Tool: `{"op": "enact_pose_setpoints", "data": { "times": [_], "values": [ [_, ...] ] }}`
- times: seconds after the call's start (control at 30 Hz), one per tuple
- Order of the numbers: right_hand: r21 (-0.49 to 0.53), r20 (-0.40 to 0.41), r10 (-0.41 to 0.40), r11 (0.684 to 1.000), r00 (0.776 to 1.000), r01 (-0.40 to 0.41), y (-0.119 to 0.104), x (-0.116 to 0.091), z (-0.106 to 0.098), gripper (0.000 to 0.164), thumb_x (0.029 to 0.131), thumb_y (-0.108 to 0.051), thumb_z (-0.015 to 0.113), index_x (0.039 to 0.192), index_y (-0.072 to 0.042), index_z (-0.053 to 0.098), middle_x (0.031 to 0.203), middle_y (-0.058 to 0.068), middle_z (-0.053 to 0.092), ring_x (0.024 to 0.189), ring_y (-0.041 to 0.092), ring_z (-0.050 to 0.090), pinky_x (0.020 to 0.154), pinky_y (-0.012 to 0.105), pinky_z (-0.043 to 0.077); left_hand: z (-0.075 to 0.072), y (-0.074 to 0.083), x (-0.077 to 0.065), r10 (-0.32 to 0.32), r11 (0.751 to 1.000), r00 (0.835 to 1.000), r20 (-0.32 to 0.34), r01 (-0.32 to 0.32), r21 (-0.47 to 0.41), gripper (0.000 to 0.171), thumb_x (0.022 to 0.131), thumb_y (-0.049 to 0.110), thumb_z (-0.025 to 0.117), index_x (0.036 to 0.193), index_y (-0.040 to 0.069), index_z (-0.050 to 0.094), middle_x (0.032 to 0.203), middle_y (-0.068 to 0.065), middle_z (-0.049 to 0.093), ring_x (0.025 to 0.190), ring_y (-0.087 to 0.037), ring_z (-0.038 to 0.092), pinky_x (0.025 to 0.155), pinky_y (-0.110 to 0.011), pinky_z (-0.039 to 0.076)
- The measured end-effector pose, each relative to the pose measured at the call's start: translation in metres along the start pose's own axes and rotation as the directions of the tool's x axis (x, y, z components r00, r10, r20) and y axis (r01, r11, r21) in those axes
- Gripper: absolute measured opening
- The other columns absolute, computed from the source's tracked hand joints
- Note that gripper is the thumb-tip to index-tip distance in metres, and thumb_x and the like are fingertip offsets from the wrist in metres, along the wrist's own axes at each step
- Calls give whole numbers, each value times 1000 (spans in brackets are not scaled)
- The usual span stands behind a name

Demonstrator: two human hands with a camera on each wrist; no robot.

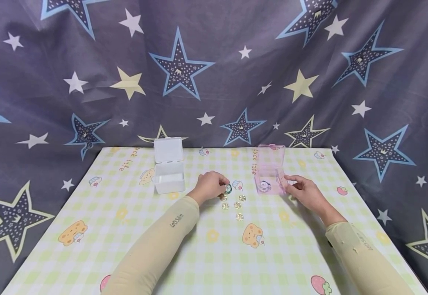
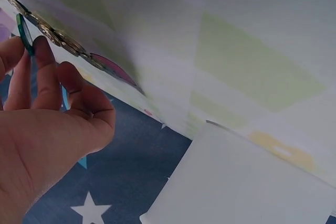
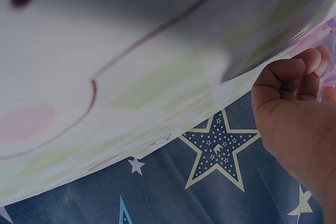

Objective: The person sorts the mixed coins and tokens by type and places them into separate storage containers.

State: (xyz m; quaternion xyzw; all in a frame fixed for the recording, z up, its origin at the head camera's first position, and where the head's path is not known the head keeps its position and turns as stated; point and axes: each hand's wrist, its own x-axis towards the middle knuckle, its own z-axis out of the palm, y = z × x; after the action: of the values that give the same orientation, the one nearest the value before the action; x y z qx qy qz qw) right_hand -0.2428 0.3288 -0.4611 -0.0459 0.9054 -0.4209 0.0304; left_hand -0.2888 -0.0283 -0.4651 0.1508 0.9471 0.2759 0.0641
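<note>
The left hand pinches a green-rimmed token edgewise; the right hand grips the clear pink box, apparently steadying it.

The left hand is covering part of the green disc, whose print is showing too small to read. Patterns on the coins are blurring. The right hand is hiding part of the pink box, which the right wrist view is cropping. The left wrist view is cutting off the white box; the head view, both sleeves.
</note>
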Motion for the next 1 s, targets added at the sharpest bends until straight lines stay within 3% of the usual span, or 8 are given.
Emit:
{"op": "enact_pose_setpoints", "data": {
  "times": [0.77, 1.0],
  "values": [
    [-13, -10, -1, 1000, 1000, 0, 3, 1, 1, 49, 108, -24, 66, 152, -4, 58, 98, 20, 78, 79, 19, 67, 71, 24, 48, -2, 1, -1, -9, 994, 1000, 30, 12, -108, 26, 95, 14, 75, 119, 21, 83, 109, 4, 82, 111, -21, 70, 113, -50, 39],
    [-7, -11, 5, 1000, 1000, -5, 2, 1, 1, 48, 108, -23, 66, 152, -4, 58, 96, 19, 78, 78, 19, 67, 70, 24, 48, -4, 3, -4, -18, 976, 998, 55, 30, -213, 28, 97, 10, 74, 122, 17, 82, 116, -1, 81, 102, -18, 67, 106, -42, 52]
  ]
}}
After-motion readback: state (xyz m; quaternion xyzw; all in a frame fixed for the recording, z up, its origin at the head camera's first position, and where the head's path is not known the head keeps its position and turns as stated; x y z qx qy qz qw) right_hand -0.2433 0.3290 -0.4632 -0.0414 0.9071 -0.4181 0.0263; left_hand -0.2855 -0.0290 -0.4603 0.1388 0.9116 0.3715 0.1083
